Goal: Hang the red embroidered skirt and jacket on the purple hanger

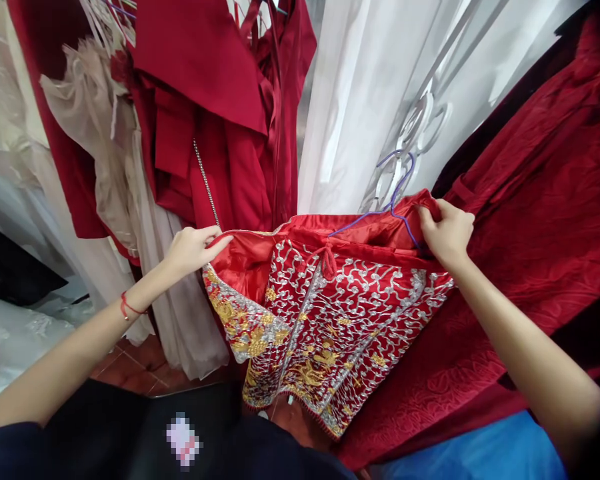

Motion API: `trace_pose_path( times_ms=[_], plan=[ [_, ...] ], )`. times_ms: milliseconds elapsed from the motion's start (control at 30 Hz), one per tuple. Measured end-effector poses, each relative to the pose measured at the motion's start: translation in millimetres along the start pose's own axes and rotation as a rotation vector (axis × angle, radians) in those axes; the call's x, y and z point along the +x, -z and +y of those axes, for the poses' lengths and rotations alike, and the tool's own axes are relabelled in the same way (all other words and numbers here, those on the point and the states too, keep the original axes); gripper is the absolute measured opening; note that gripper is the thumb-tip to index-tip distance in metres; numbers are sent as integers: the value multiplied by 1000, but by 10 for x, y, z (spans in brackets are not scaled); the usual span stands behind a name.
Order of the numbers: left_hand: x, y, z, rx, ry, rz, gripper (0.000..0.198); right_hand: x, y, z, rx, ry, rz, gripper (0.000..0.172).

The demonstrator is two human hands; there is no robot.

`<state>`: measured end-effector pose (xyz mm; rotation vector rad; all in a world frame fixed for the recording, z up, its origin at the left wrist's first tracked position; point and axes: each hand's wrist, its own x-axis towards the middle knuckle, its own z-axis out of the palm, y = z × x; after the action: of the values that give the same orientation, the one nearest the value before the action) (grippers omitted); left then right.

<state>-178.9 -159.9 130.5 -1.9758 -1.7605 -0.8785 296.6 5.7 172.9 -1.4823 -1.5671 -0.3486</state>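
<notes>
Red satin dresses [215,100] hang close together at the upper left, and a thin beaded chain [205,180] runs down the front of one. Just beside them, further left, hangs a beige tulle dress [95,133], its pale skirt [185,333] reaching almost to the reddish floor tiles [135,367]. A white sheer curtain [350,100] fills the upper middle, with curled metal scrollwork [420,127] showing through it. A dark red patterned fabric [540,220] takes up the whole right side. A blue cloth [480,453] lies low on the right. At the far left there is white lace [10,333] with something black [10,267] above it.
</notes>
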Motion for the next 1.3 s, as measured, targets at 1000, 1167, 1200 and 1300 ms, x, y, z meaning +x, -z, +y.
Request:
trace_pose_path(
  times_ms=[1000, 1167, 1200, 1300],
  plan=[
    [-567, -1267, 1877, -152, -162, -291, 24, -60, 223, 546, -94, -52, 385, 23],
    [-638, -1699, 1645, -223, 144, -192, 21, -235, 266, 517, -19, -50, 354, 24],
    [-626, -1723, 1600, -222, 175, -216, 21, -252, 272, 506, 21, -48, 363, 25],
    [-576, -1705, 1564, -268, 122, -250, 22, -263, 257, 504, 218, -50, 380, 27]
  ],
)
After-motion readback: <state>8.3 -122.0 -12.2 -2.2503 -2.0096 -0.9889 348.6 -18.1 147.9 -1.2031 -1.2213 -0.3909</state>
